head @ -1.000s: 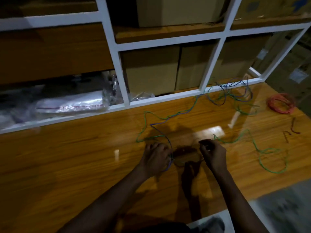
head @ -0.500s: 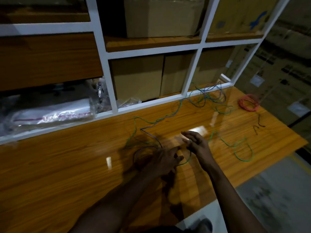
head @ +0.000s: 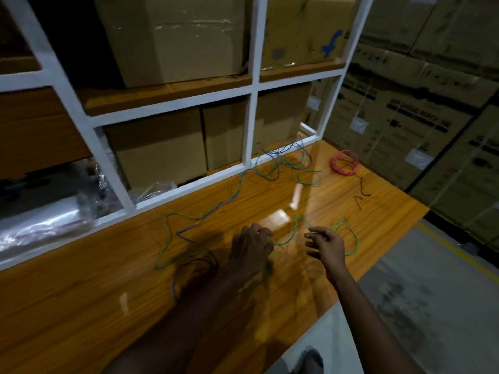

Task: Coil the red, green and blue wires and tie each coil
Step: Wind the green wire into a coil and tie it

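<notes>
The red wire (head: pixel 344 162) lies coiled at the far right of the wooden table (head: pixel 81 292). A green wire (head: pixel 293 233) runs out from under the curled fingers of my left hand (head: pixel 251 249), which grips it, then loops past my right hand (head: pixel 326 244). That hand hovers with its fingers loosely spread and holds nothing. A loop of the blue wire (head: pixel 189 265) lies on the table just left of my left forearm. It trails back, beside the green one, to a tangle (head: pixel 283 160) at the shelf frame.
A white shelf frame (head: pixel 189 184) with cardboard boxes (head: pixel 162 149) and plastic bags (head: pixel 40 225) lines the back of the table. Two short dark ties (head: pixel 361 197) lie near the red coil. The table's right edge drops to a grey floor (head: pixel 432 292) beside stacked cartons (head: pixel 418 103).
My left hand has moved right, off the blue loop and onto the green wire. My right hand has drawn apart from it with open fingers. The view has swung right.
</notes>
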`<action>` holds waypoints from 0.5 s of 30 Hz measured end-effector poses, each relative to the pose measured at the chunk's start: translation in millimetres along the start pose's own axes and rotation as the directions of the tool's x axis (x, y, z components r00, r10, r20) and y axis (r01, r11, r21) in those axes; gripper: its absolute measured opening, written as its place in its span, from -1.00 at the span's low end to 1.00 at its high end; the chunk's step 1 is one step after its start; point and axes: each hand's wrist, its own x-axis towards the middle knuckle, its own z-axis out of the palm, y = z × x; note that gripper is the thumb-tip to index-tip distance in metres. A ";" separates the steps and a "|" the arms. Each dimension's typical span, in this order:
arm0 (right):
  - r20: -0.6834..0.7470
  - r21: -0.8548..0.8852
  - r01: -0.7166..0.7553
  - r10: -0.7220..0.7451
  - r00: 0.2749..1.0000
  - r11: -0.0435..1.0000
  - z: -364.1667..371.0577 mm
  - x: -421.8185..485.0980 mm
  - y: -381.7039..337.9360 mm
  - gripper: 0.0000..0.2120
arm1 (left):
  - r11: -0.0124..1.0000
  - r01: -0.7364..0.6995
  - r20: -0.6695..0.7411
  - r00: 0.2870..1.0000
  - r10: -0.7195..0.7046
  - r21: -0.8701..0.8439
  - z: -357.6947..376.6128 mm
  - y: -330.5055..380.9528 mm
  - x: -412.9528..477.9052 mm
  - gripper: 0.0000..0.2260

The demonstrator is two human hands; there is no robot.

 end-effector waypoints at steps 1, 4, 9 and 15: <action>-0.004 -0.013 -0.004 0.004 1.000 1.000 -4.4 5.8 0.0 -0.88 | 1.000 0.010 -0.023 1.000 -0.009 0.009 0.0 5.8 8.7 -0.71; -0.006 -0.050 0.005 -0.005 1.000 0.999 -13.1 29.3 -8.4 -0.88 | 0.998 0.027 -0.054 0.998 -0.024 0.055 1.9 18.2 39.7 -0.80; 0.016 -0.090 0.063 -0.062 0.998 0.994 -25.2 99.1 -32.1 -0.83 | 0.997 -0.009 0.010 1.000 0.008 0.083 9.7 36.2 108.4 -0.73; -0.036 -0.025 -0.015 0.014 0.999 1.000 -31.1 225.5 -44.6 -0.88 | 0.999 0.033 0.115 0.993 -0.035 0.015 25.1 66.0 173.4 -0.85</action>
